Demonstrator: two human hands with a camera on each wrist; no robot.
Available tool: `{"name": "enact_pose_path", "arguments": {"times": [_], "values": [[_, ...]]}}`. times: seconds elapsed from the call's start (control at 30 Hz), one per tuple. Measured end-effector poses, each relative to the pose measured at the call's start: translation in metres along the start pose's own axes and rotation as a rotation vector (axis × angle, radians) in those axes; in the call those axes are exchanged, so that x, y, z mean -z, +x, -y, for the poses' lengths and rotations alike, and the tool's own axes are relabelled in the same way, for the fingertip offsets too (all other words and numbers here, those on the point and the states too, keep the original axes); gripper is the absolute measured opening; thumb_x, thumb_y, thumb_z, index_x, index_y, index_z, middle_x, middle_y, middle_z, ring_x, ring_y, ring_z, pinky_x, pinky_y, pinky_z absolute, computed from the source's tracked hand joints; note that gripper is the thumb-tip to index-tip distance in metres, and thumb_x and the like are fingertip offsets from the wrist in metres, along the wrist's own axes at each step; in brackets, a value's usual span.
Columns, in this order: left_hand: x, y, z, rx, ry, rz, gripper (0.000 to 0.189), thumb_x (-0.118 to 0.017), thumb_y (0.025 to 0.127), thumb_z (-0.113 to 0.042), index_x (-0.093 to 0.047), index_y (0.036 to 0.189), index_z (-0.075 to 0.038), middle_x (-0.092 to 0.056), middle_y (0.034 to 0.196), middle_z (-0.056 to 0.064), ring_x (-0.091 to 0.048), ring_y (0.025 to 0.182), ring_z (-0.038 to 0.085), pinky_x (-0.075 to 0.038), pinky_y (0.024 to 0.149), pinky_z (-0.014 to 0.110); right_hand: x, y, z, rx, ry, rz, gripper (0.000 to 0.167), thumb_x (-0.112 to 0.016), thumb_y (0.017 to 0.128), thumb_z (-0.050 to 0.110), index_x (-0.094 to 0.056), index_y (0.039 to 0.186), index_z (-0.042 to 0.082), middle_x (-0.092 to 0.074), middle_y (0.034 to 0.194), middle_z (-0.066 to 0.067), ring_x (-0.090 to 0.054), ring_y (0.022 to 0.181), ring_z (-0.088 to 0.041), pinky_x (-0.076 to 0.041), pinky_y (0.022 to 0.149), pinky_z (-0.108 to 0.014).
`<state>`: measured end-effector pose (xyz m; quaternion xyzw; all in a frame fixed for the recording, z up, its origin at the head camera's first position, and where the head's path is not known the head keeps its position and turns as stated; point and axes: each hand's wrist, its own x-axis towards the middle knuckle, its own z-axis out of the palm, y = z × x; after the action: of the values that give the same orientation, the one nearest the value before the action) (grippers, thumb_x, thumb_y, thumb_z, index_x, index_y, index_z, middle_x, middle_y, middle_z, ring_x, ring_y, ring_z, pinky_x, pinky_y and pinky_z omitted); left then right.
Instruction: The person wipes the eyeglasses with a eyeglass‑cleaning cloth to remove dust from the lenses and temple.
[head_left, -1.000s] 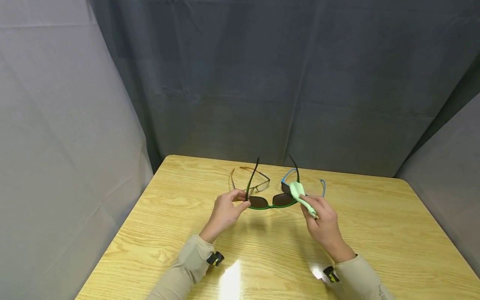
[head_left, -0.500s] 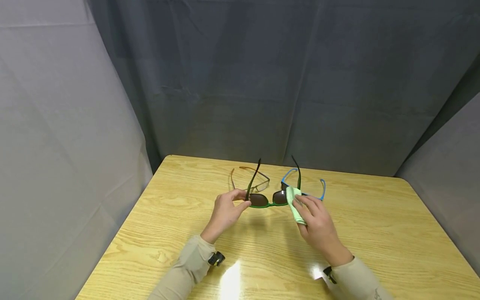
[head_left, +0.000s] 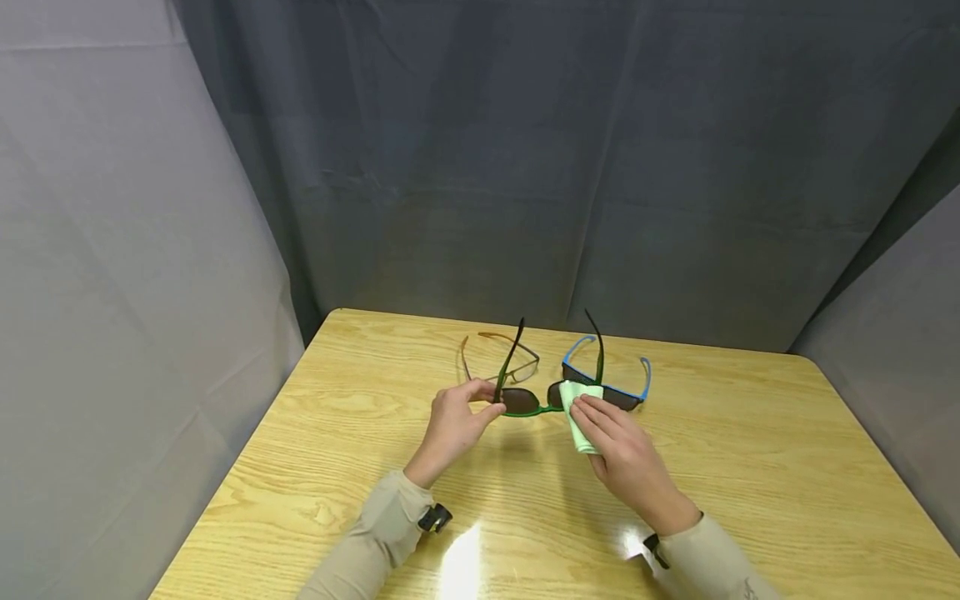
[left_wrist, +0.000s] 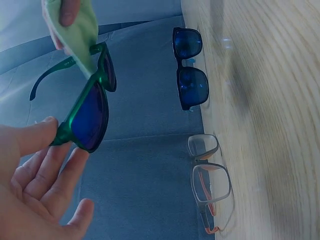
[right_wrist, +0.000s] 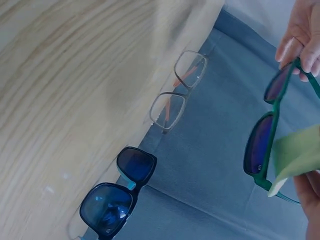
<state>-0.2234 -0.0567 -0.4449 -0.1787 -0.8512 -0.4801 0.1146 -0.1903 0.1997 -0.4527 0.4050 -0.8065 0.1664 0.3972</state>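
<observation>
Green-framed sunglasses [head_left: 519,402] with dark lenses are held up above the table, temples unfolded and pointing away. My left hand [head_left: 455,421] pinches them at the left hinge corner between thumb and fingers; the left wrist view shows the same grip on the green frame [left_wrist: 75,107]. A folded light green cloth [head_left: 579,421] is in my right hand [head_left: 626,454], the fingers pressing it against the inner side of the right lens. In the right wrist view the cloth [right_wrist: 300,152] lies along the back of that lens and hides part of it.
Behind the held pair, clear-lens glasses [head_left: 525,372] with orange-brown temples stand on the wooden table [head_left: 337,450]. Right of them are blue-templed sunglasses [head_left: 621,400], partly covered by the right hand and cloth. A dark grey curtain [head_left: 480,167] hangs beyond the table's far edge.
My right hand and the cloth have moved left and slightly down across the right lens, the cloth now spread flatter. The left hand keeps its grip, nearly unmoved.
</observation>
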Motion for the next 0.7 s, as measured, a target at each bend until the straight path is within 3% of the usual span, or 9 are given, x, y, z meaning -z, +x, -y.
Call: {"name": "enact_pose_path", "arguments": {"times": [0.1, 0.23, 0.4, 0.53, 0.63, 0.7], "values": [[0.0006, -0.0002, 0.0003, -0.007, 0.0, -0.005, 0.021, -0.075, 0.082, -0.021, -0.07, 0.101, -0.013, -0.071, 0.09, -0.004, -0.065, 0.095, 0.018, -0.039, 0.095, 0.049, 0.0002, -0.0021, -0.0004, -0.016, 0.006, 0.075, 0.045, -0.031, 0.103, 0.02, -0.063, 0.114, -0.009, -0.066, 0.109, -0.019, -0.059, 0.104, -0.034, -0.047, 0.087, -0.045], [0.0002, -0.0001, 0.0011, -0.016, 0.0, -0.008, 0.021, -0.075, 0.082, -0.022, -0.07, 0.101, -0.014, -0.07, 0.09, -0.005, -0.065, 0.096, 0.018, -0.04, 0.095, 0.049, 0.0014, -0.0037, -0.0001, -0.053, -0.005, 0.149, 0.049, -0.027, 0.103, 0.024, -0.062, 0.116, -0.008, -0.065, 0.111, -0.019, -0.057, 0.107, -0.034, -0.045, 0.089, -0.048], [-0.0006, -0.0016, 0.0006, -0.025, 0.003, -0.01, 0.022, -0.076, 0.081, -0.023, -0.07, 0.1, -0.015, -0.071, 0.091, -0.005, -0.065, 0.096, 0.017, -0.043, 0.092, 0.047, 0.0007, -0.0032, 0.0015, -0.061, -0.032, 0.167, 0.05, -0.026, 0.104, 0.027, -0.063, 0.115, -0.006, -0.063, 0.115, -0.02, -0.056, 0.108, -0.035, -0.045, 0.088, -0.049], [-0.0009, -0.0018, -0.0005, -0.07, 0.001, -0.023, 0.021, -0.076, 0.08, -0.023, -0.071, 0.099, -0.015, -0.071, 0.091, -0.006, -0.065, 0.093, 0.014, -0.046, 0.088, 0.043, 0.0008, -0.0027, 0.0029, -0.065, -0.048, 0.183, 0.031, -0.05, 0.095, 0.016, -0.063, 0.115, -0.004, -0.061, 0.117, -0.022, -0.055, 0.108, -0.038, -0.044, 0.087, -0.052], [-0.0022, -0.0013, -0.0005, -0.109, 0.006, -0.036, 0.021, -0.077, 0.08, -0.023, -0.071, 0.098, -0.015, -0.071, 0.09, -0.006, -0.066, 0.089, 0.011, -0.047, 0.086, 0.04, 0.0011, -0.0021, 0.0041, -0.085, -0.069, 0.214, 0.04, -0.06, 0.079, 0.004, -0.061, 0.118, -0.006, -0.059, 0.119, -0.022, -0.053, 0.108, -0.039, -0.044, 0.085, -0.053], [-0.0031, -0.0014, -0.001, -0.133, 0.014, -0.047, 0.021, -0.077, 0.079, -0.022, -0.072, 0.098, -0.014, -0.071, 0.09, -0.005, -0.065, 0.087, 0.01, -0.047, 0.084, 0.039, 0.0009, -0.0019, 0.0054, -0.099, -0.095, 0.24, 0.047, -0.063, 0.074, 0.002, -0.06, 0.12, -0.006, -0.059, 0.12, -0.022, -0.052, 0.108, -0.039, -0.043, 0.083, -0.052]]}}
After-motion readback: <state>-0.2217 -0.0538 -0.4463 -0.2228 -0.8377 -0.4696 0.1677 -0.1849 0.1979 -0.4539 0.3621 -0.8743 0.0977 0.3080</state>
